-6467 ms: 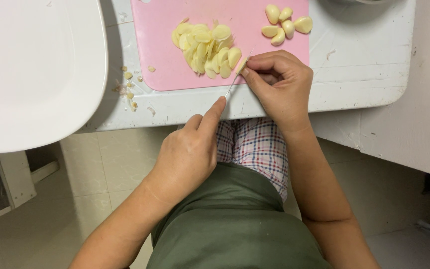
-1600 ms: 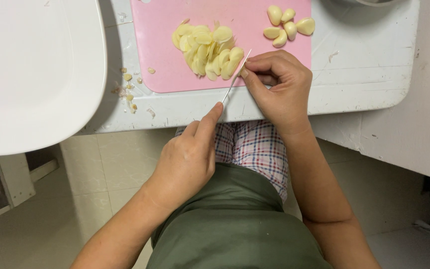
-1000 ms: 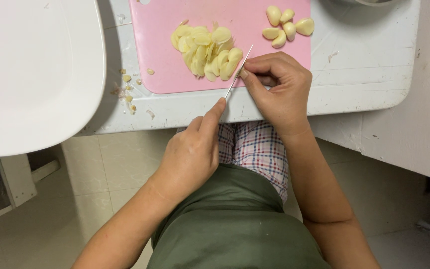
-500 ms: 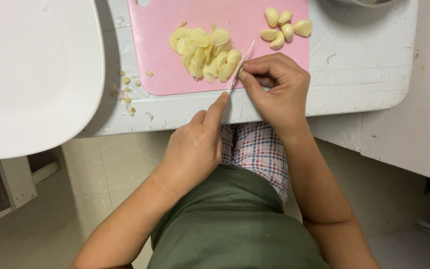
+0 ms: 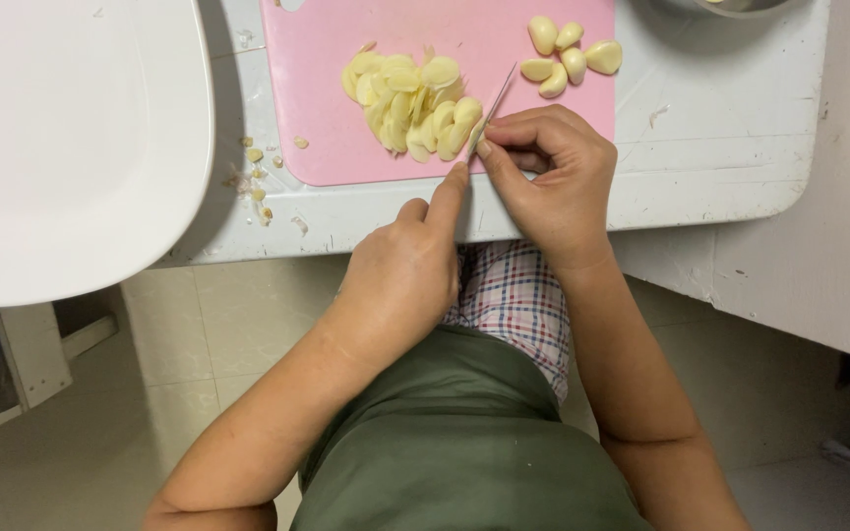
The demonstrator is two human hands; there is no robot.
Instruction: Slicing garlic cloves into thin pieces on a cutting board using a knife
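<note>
A thin knife (image 5: 497, 100) stands at the near edge of the pink cutting board (image 5: 327, 88), beside a heap of garlic slices (image 5: 410, 103). The left hand (image 5: 400, 280) grips its handle, forefinger along the spine; the right hand (image 5: 553, 177) pinches a clove at the blade. Whole cloves (image 5: 568, 59) lie farther back. The board rests on a scuffed white tabletop (image 5: 720, 128); a white chair (image 5: 61, 138) stands left over pale floor tiles (image 5: 218, 324).

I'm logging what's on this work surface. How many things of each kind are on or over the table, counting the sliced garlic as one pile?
Pink cutting board: 1
Whole peeled garlic cloves: 5
Pile of garlic slices: 1
Knife: 1, held by the left hand, with the right hand at its blade
Metal bowl: 1, only its edge shows
Total: 9
</note>
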